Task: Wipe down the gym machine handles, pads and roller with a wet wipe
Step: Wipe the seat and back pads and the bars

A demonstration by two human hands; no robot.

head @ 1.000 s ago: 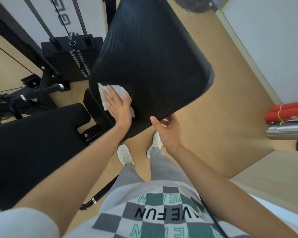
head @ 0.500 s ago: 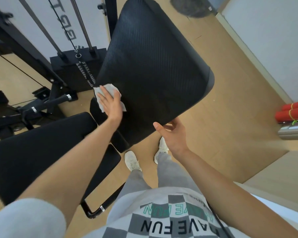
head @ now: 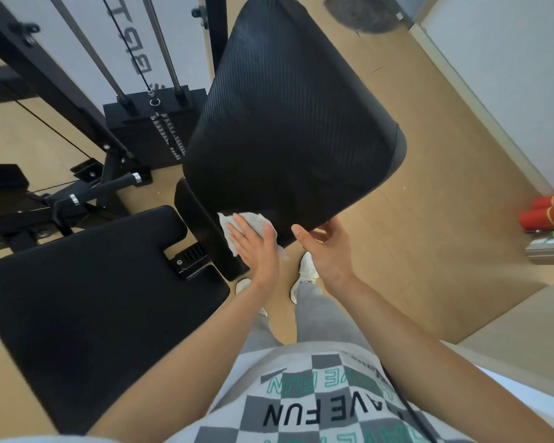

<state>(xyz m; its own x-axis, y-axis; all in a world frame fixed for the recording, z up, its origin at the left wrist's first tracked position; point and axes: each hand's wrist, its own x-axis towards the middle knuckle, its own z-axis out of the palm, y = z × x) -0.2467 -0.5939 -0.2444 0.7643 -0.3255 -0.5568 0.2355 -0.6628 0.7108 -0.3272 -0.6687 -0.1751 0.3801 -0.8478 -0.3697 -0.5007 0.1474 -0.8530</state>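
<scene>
Head view: the left hand lies flat, fingers straight, pressing the crumpled white wet wipe against the lower edge of the large black ribbed vinyl back pad, while the right hand hooks that pad's bottom corner with curled fingers. Pressed rather than pinched, and bunched right at the rim, the wipe could well slip off onto the tan wooden floor.

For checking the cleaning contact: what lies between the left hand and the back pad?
The wet wipe, under the left hand on the back pad, in the head view.
</scene>
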